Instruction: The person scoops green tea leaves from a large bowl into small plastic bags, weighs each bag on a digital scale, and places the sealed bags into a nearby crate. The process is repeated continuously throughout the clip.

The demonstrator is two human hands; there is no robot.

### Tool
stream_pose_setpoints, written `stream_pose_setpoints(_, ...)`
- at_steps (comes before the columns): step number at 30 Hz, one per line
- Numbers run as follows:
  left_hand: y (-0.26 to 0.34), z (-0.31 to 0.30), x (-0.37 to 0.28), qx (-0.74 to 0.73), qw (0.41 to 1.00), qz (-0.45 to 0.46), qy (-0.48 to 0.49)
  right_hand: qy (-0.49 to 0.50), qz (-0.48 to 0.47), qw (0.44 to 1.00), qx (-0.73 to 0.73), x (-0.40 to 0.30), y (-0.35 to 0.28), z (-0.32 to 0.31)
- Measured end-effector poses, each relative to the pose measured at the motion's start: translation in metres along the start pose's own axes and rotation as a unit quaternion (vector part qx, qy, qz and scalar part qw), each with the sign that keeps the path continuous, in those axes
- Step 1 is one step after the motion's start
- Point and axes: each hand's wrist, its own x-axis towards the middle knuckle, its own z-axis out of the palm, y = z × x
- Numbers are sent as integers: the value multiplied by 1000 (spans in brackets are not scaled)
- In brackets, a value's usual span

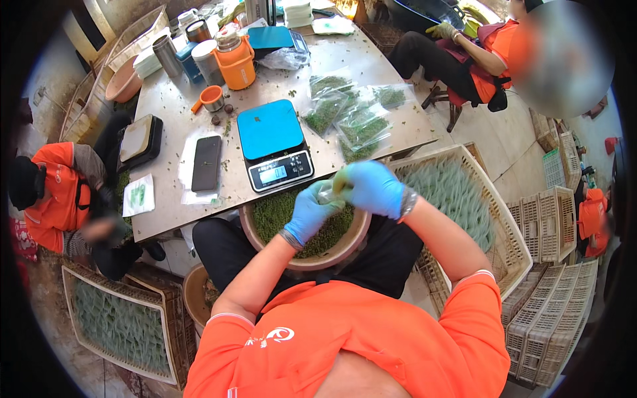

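My left hand (312, 211), in a blue glove, grips what looks like a clear plastic bag (325, 193). My right hand (376, 188), gloved too, meets it from the other side, its stained fingertips at the bag's edge. Both are over a round basin (304, 263) between my knees, which holds small green plant pieces (271, 219), perhaps peppercorns. Just beyond, on the table edge, sits a digital scale (271, 132) with a blue plate and a lit display. Clear bags of green pieces (361, 128) lie in a loose pile to the right of the scale.
A smartphone (206, 163) rests on flat bags left of the scale. Behind stand an orange jug (235, 64) and a metal scoop (213, 99). Crates with filled bags flank me, right (448, 199) and left (117, 323). Co-workers sit left (59, 194) and right (477, 59).
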Motion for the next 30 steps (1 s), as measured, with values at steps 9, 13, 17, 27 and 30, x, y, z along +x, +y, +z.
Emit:
stream_pose_setpoints(9,14,1,2,51,998,-30,-32,-73,34,994,-75,14,15,-7)
stream_pose_setpoints(13,9,-9,-2,29,998,-34,-36,-29,63,997,-37,17,12,-11)
stream_pose_setpoints(17,18,-22,-8,31,992,-97,-79,-21,22,997,69,10,15,-22)
stream_pose_setpoints(27,18,-23,-18,19,970,-169,-176,-91,6,992,82,11,5,-4)
stream_pose_setpoints(30,16,-26,-18,24,967,-175,-184,-84,-50,989,110,4,1,-5)
